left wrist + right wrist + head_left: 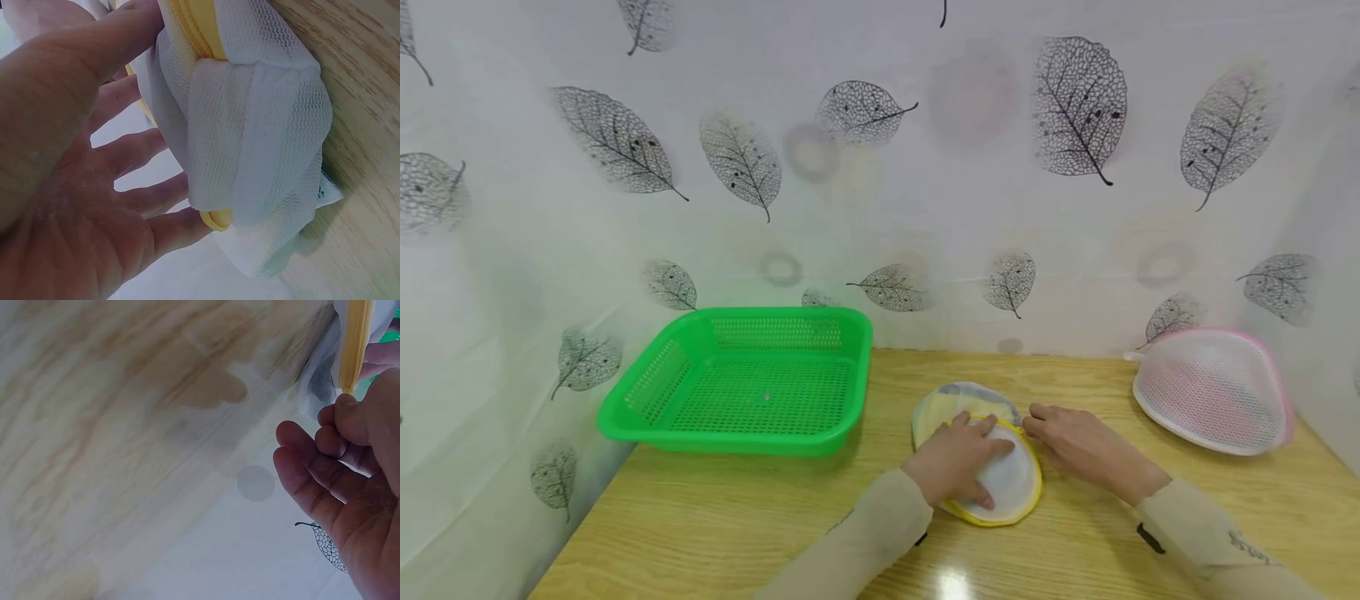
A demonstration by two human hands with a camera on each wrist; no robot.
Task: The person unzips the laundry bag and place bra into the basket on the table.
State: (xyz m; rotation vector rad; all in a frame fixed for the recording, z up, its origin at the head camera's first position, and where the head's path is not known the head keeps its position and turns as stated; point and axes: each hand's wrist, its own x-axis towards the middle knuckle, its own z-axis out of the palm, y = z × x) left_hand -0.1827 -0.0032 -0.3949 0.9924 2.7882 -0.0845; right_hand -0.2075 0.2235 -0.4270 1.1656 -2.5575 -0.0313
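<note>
A round white mesh laundry bag (1013, 477) with a yellow zipper (1038, 493) around its rim lies on the table. My left hand (957, 460) rests on its top with the fingers spread. The left wrist view shows the bag's white mesh side (275, 131) and bits of yellow edging beside those fingers. At the bag's upper right edge, my right hand (1078, 442) pinches the end of the yellow zipper between thumb and forefinger; the pull itself is hidden by the fingertips. Behind the bag, a pale, partly see-through mesh piece (934, 410) sticks out; whether it is joined to the bag, I cannot tell.
To the left stands a green perforated plastic basket (730, 444). A pink and white mesh bag (1210, 392) sits at the right. Behind the wooden table (700, 517) hangs a white curtain (925, 200) with a leaf print.
</note>
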